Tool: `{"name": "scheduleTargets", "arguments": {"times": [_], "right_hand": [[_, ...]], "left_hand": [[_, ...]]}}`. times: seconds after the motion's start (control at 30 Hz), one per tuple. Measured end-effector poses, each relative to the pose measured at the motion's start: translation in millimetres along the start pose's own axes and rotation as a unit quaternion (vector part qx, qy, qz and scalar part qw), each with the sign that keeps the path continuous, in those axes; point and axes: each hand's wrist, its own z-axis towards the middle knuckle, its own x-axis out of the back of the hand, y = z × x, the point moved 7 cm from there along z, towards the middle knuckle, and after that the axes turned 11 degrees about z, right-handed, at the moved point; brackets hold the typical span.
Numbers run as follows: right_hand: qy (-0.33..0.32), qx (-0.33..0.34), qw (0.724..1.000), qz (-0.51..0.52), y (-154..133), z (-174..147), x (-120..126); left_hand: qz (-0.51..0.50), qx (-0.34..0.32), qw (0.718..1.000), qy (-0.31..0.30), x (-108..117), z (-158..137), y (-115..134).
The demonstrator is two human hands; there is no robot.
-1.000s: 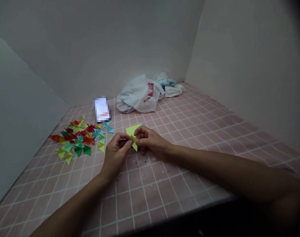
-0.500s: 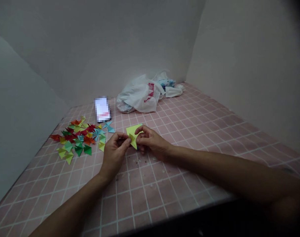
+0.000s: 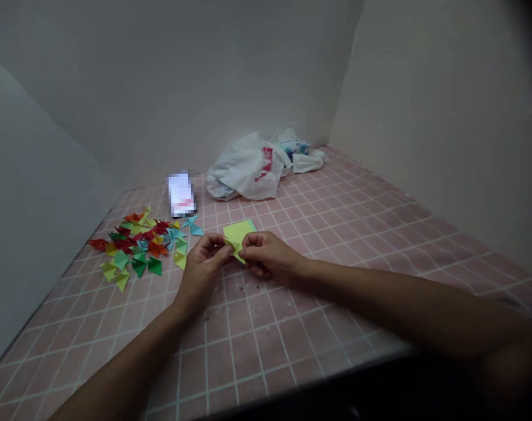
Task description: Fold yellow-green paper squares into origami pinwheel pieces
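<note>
- Your left hand (image 3: 206, 257) holds a small folded yellow paper (image 3: 234, 244) at its left side, thumb and index finger pinched together on it with no visible gap.
- Your right hand (image 3: 270, 255) meets the same piece at its right edge, thumb and index fingertips drawn together on the paper; the remaining fingers curl beneath, their tips partly hidden.
- The folded paper sits between your two hands, in front of you and just above the near part of a stack of paper sheets (image 3: 239, 228). Whether it touches the stack, you cannot tell from here.
- Its long axis runs on a slant, from the far left by your left fingertips to the near right. A narrow point aims toward you and slightly right, showing just below your right thumb.
- The stack shows a yellow sheet on top and a pale blue-green edge at its far right corner.
- To your left, folded paper pieces (image 3: 138, 238) in red, orange, yellow, green and blue lie in a loose spread on the pink checked tablecloth (image 3: 266, 345).
- Beyond them stands a phone (image 3: 181, 195), its lit screen blurred; a white plastic bag (image 3: 248, 166) with red print slumps near the wall.
</note>
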Motion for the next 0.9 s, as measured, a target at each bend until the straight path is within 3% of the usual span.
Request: {"name": "scheduleTargets", "arguments": {"times": [0.2, 0.33, 0.53, 0.9], "right_hand": [[0.009, 0.01, 1.0, -0.013, -0.7, 0.0, -0.4], [-0.009, 0.006, 1.0, -0.011, 1.0, 0.2, -1.6], [-0.016, 0.004, 1.0, -0.009, 2.0, 0.3, -1.2], [-0.036, -0.019, 0.999, 0.028, 3.1, 0.6, -3.7]], "left_hand": [[0.134, -0.058, 0.989, 0.029, 6.8, -0.4, 10.8], [0.13, -0.047, 0.989, 0.045, 9.2, -1.3, 11.8], [0.104, -0.034, 0.994, 0.012, 6.1, 1.6, 9.9], [0.237, -0.083, 0.968, 0.009, 7.9, 0.3, 27.7]]}}
